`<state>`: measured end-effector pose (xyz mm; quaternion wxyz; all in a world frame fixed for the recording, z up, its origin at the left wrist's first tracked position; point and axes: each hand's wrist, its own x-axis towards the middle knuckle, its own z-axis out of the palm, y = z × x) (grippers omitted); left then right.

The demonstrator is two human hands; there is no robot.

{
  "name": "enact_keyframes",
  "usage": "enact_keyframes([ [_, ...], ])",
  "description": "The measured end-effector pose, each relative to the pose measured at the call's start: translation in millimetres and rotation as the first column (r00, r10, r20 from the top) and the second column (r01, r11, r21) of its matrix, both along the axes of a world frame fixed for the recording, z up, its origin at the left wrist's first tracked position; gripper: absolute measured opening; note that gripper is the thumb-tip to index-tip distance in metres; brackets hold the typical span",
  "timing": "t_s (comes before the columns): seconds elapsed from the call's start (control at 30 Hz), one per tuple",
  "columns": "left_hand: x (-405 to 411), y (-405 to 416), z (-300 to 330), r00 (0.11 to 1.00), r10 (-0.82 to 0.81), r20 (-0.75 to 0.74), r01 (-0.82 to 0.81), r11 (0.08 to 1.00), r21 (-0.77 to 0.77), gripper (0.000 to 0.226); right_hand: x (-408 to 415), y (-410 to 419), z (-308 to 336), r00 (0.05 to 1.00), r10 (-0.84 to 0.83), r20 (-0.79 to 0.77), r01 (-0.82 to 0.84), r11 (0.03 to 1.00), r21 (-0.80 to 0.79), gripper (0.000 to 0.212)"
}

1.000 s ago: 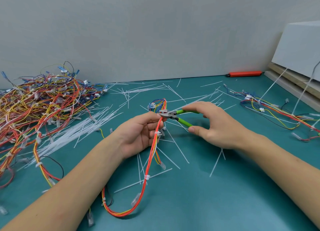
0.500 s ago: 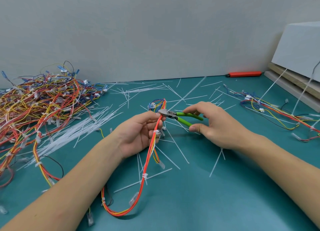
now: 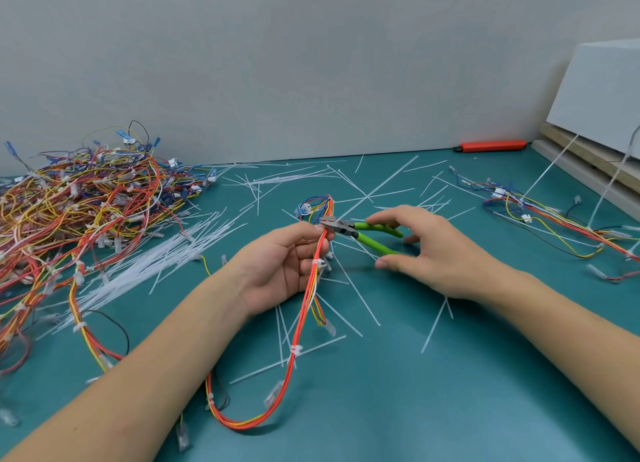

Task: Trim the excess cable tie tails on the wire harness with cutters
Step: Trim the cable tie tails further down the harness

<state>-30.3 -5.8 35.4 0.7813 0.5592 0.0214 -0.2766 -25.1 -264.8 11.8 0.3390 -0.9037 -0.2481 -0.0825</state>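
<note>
at frame centre, left hand [image 3: 277, 267] grips the wire harness [image 3: 304, 305]; right hand [image 3: 426, 250] holds green cutters [image 3: 367, 234], handles spread, blades at the wires.

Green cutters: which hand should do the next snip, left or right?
Right. The right hand already holds the green cutters, their tip at the wire harness. The left hand is busy gripping that harness.

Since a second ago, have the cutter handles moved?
Yes. The cutters' green handles have spread apart in the right hand; the cutting head stays at the wire harness, held by the left hand.
</note>
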Motion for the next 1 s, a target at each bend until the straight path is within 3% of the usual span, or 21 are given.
enact_keyframes([
  [0.43, 0.3, -0.1, -1.3, 0.998, 0.056, -0.016, -0.057, 0.997, -0.054, 0.012, -6.3, 6.7, -0.3, 0.999, 0.007, 0.036, -0.007, 1.000, -0.018, 0.062],
  [0.7, 2.8, 1.5, -2.0, 0.996, 0.080, -0.027, -0.082, 0.995, -0.052, 0.011, -8.8, 10.1, 1.3, 0.999, 0.003, 0.051, -0.003, 1.000, 0.003, 0.046],
  [1.0, 1.7, -0.7, -2.4, 0.997, 0.072, 0.000, -0.072, 0.997, -0.041, 0.015, -11.6, 13.0, 1.4, 0.998, -0.020, 0.051, 0.021, 1.000, -0.015, 0.058],
])
